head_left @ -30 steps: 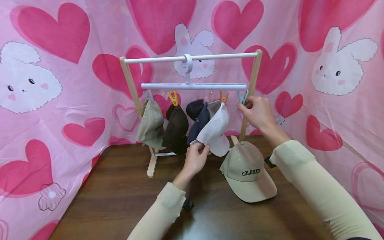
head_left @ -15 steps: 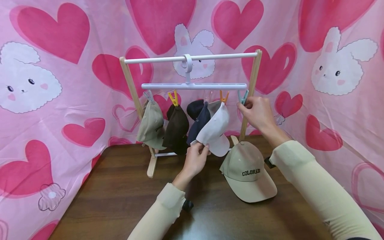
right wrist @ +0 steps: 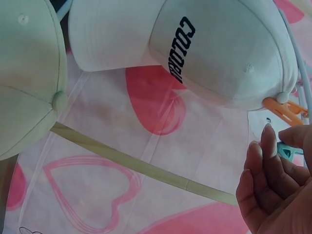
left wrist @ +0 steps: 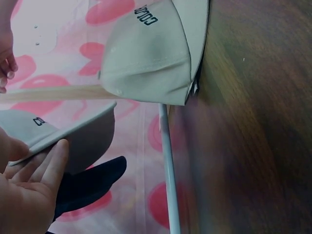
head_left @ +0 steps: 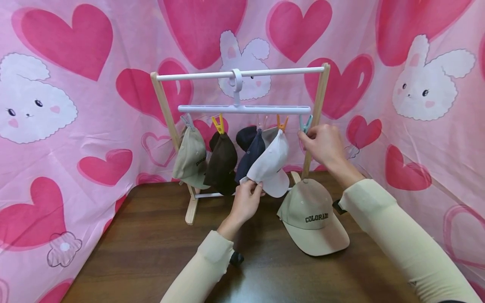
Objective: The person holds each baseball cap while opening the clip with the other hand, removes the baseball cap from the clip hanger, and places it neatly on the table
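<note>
My left hand (head_left: 247, 201) pinches the lower edge of a white baseball cap (head_left: 272, 158); in the left wrist view, thumb and fingers lie on both sides of that edge. An orange clothespin (head_left: 282, 123) grips the cap's top. To its right, my right hand (head_left: 326, 145) holds the lower end of a teal clothespin (head_left: 305, 121), which hangs from the white hanger (head_left: 244, 109). In the right wrist view the teal clip shows between thumb and fingers, partly hidden by them. A beige cap (head_left: 312, 210) lettered COLORADO sits on the table below my right hand.
Several caps hang left of the white one: a beige cap (head_left: 189, 158), a dark brown cap (head_left: 221, 164) and a navy cap (head_left: 253, 155). The hanger hooks on a wood-and-white rack (head_left: 320, 92), standing on the brown table (head_left: 151, 252). A pink curtain (head_left: 129, 38) surrounds it.
My right hand and the teal clothespin have shifted very slightly left, with the hand a touch lower. My left hand stays on the white cap.
</note>
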`<move>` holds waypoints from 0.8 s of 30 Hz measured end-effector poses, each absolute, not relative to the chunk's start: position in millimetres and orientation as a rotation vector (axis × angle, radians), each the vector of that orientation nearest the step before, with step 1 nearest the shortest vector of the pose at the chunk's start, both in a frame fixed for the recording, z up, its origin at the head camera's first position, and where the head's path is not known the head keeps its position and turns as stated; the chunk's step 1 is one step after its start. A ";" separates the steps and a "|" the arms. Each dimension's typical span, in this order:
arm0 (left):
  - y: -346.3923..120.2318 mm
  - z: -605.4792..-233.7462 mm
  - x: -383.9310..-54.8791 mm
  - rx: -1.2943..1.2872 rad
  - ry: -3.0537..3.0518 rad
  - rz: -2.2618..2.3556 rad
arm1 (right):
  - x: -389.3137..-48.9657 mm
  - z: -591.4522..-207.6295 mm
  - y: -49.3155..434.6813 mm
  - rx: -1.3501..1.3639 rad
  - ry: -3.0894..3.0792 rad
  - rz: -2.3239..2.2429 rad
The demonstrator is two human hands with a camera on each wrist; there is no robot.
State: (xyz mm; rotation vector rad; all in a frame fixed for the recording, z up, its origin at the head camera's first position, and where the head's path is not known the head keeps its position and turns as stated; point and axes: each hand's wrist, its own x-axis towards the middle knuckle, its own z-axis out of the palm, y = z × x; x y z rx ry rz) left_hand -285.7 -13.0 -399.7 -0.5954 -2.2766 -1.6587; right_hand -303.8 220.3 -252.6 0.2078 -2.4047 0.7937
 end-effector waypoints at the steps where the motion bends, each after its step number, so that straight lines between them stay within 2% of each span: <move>1: -13.1 -399.9 -285.8 -0.597 -2.275 -1.660 | -303.9 -252.7 219.7 0.207 -2.403 0.791; 24: -13.0 -399.3 -283.9 -0.581 -2.293 -1.623 | -305.3 -244.3 205.0 0.299 -2.348 0.778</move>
